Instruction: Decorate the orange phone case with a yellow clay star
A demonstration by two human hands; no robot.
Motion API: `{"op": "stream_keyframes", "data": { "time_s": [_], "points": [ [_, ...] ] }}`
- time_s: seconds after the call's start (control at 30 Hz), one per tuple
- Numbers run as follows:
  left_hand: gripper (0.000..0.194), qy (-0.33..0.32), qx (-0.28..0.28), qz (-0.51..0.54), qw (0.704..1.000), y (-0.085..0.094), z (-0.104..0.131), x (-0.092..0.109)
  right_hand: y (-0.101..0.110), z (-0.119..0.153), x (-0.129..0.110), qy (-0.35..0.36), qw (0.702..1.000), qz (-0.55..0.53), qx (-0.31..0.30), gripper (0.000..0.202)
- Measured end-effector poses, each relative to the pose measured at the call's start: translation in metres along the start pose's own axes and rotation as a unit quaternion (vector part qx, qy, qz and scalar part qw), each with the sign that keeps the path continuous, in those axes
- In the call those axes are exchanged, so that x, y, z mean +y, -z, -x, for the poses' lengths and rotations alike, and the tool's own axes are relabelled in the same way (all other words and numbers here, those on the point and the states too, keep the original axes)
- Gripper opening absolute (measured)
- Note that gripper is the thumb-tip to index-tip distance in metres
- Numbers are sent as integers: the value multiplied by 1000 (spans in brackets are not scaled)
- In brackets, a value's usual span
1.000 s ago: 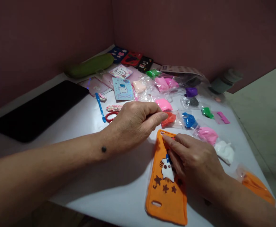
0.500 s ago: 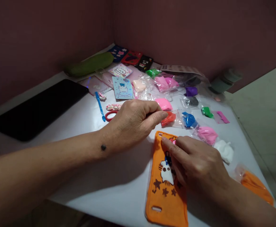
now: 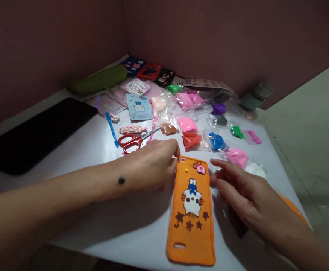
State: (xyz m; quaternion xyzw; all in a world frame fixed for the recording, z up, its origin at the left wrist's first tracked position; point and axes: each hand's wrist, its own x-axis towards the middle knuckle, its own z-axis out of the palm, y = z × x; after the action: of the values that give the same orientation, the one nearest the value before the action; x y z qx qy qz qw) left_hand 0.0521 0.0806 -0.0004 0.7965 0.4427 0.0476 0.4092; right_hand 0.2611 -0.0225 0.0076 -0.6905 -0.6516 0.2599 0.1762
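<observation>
An orange clay-covered phone case (image 3: 196, 241) lies on the white table, with an upside-down white cat in blue, brown stars, a pink and red decoration and a small yellow dot (image 3: 186, 170) near its top left. My left hand (image 3: 153, 163) is at the case's upper left edge, its fingers pressed together; whatever they hold, if anything, is hidden. Just right of the case, my right hand (image 3: 243, 192) has its fingers apart and holds nothing.
Red-handled scissors (image 3: 133, 143), a blue tool (image 3: 112, 129) and a black tablet (image 3: 40, 135) lie at left. Behind are bagged clays, such as a red one (image 3: 191, 140), picture cards (image 3: 138, 107), a green pouch (image 3: 99, 79) and a bottle (image 3: 256, 96).
My right hand has lifted off the case and moved right, its fingers opening. My left hand has come down to the case's edge. The yellow dot and whole cat now show.
</observation>
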Motion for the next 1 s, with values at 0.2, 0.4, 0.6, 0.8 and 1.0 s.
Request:
{"op": "stream_keyframes", "data": {
  "time_s": [0.2,0.4,0.6,0.8,1.0],
  "points": [
    [24,21,29,20,999,2,-2,2,-2,-6,-6,-131,963,-235,-7,49],
    [20,37,15,50,998,1,-5,2,0,-18,-8,-213,896,-378,-93,29],
    [29,54,-22,109,992,-1,-8,-2,-8,-22,-21,-129,820,-545,-117,12],
    [33,17,-4,129,991,9,-5,4,-15,-27,-31,-128,766,-618,-127,31],
    [30,-3,49,131,990,7,-4,3,-19,-26,-30,-106,768,-623,-103,37]
  ]
}}
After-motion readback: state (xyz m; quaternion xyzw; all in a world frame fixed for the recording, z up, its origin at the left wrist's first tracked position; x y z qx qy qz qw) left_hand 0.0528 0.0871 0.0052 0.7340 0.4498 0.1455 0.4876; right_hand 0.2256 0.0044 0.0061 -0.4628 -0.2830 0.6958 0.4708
